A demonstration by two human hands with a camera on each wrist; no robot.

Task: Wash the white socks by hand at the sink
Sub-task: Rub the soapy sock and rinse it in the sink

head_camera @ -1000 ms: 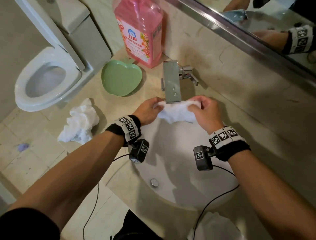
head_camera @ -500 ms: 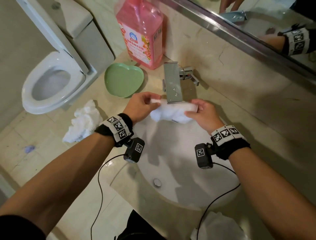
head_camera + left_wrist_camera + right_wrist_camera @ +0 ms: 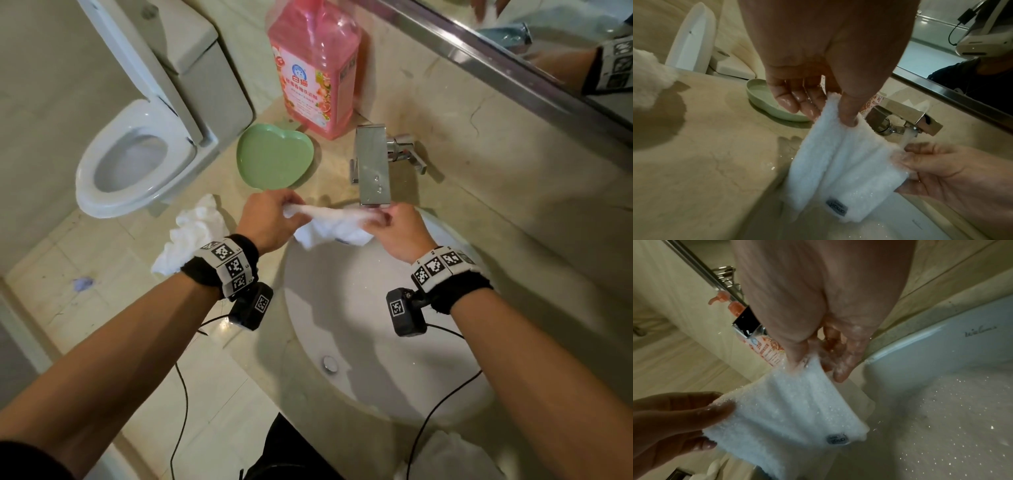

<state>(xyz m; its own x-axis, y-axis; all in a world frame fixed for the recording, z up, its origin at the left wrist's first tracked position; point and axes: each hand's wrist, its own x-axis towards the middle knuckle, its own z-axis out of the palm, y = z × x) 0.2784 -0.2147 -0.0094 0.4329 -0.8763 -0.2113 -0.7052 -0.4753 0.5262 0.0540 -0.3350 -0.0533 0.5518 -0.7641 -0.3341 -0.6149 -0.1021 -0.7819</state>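
Note:
A wet white sock (image 3: 330, 224) (image 3: 840, 170) (image 3: 785, 415) with a small grey label hangs stretched between my two hands over the back of the white sink (image 3: 359, 342). My left hand (image 3: 270, 219) (image 3: 830, 105) pinches its left end between thumb and fingers. My right hand (image 3: 394, 222) (image 3: 813, 363) pinches its right end just under the chrome faucet (image 3: 372, 166) (image 3: 906, 120), whose water runs onto the sock's right end and my right fingers. Another white sock (image 3: 190, 234) lies crumpled on the counter to the left.
A green heart-shaped dish (image 3: 274, 156) and a pink detergent bottle (image 3: 313, 65) stand on the beige counter (image 3: 513, 260) behind the sink. A toilet (image 3: 133, 164) is at the left, a mirror (image 3: 548, 41) at the back right. More white fabric (image 3: 448, 455) lies at the near edge.
My hands have drawn apart, the left one moving left, and the bunched sock is now stretched out flat between them under the faucet.

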